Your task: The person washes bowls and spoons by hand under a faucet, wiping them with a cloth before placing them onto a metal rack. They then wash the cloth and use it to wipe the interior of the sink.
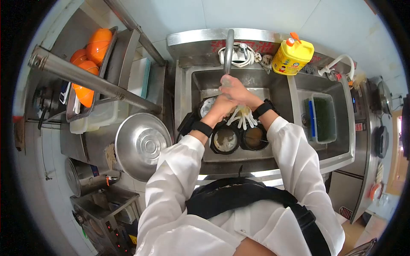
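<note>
Both hands are together under the faucet (229,51), over the left sink basin (282,100). My left hand (221,107) is curled and pressed against my right hand (237,90), which is closed just below the spout. A pale glove (243,117) hangs down beneath them with its fingers spread; the hands hide its upper end, so which one grips it is unclear. Below in the basin stand black pots, one with cloudy liquid (225,139), another with brownish liquid (254,138), and a third with whitish contents (208,106) partly behind my left wrist.
A yellow jug (293,55) stands on the sink's back ledge beside a coiled white hose (239,59). The right basin holds a clear tub (323,118) with green contents. Left are a large metal lid (143,145) and a shelf with orange bowls (98,46).
</note>
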`<state>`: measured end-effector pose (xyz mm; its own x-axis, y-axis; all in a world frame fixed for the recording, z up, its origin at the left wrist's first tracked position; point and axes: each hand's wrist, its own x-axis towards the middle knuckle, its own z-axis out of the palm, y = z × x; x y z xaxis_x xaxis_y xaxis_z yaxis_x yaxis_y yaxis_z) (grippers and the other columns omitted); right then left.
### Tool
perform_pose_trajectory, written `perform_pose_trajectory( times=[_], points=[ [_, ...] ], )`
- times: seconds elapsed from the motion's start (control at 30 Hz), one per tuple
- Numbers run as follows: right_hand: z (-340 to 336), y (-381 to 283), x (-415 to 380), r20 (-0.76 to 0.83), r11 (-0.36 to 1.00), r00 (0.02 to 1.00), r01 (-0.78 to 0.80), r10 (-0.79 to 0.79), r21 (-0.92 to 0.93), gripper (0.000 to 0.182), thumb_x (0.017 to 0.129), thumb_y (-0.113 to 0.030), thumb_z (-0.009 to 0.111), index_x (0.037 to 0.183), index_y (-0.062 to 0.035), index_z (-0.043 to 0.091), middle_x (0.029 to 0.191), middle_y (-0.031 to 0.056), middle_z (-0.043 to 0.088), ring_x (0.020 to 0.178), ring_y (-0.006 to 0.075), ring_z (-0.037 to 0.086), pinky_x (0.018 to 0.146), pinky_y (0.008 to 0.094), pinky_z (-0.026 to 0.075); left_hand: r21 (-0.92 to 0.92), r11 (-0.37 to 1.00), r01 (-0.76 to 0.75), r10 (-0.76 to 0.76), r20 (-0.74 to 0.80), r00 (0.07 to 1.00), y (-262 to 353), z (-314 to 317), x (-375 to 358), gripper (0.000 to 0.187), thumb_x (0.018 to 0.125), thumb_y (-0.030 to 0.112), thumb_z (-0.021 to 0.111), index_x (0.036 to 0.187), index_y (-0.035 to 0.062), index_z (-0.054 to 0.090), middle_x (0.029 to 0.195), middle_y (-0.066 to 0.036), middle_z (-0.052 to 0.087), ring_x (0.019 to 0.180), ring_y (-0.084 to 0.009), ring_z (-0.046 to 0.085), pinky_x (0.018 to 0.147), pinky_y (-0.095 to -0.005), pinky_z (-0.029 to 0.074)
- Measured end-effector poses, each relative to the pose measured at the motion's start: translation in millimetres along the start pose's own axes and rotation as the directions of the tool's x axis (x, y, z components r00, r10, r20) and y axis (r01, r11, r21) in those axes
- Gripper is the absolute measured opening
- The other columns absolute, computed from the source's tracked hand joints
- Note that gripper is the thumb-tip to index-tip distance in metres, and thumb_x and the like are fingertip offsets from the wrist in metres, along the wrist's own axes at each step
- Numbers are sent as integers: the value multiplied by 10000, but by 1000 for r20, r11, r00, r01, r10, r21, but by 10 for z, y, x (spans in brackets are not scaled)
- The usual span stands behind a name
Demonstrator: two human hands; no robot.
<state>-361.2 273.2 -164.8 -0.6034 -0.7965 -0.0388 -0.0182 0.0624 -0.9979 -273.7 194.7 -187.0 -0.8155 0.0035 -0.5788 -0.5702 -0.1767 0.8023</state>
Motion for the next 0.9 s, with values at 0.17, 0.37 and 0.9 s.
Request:
perform_pose_trajectory(
  times=[0.17,0.37,0.9],
  points=[
    [-23,310,100,-219,978,959,-198,179,-67,258,759,-102,604,977,-25,488,807,68,498,764,166,476,692,307,409,687,699,-198,530,-311,789,14,200,20,502,697,207,667,1065,-42,433,813,-179,600,777,-430,566,712,-405,460],
    [-449,394,357,-645,833,748,-252,-155,-493,445,756,-187,593,1103,50,448,1060,222,442,1016,370,402,891,431,326,278,917,-286,384,-425,820,162,98,61,606,740,285,663,1199,24,366,1011,-121,545,839,-249,545,675,-347,435],
    [-540,33,380,13,967,998,-60,59,249,361,870,-227,494,1162,-17,466,1049,36,532,970,140,495,845,275,392,-349,912,-214,173,-146,974,532,-290,103,328,891,218,466,1180,62,459,1064,-50,534,924,-133,545,795,-276,449]
  ],
)
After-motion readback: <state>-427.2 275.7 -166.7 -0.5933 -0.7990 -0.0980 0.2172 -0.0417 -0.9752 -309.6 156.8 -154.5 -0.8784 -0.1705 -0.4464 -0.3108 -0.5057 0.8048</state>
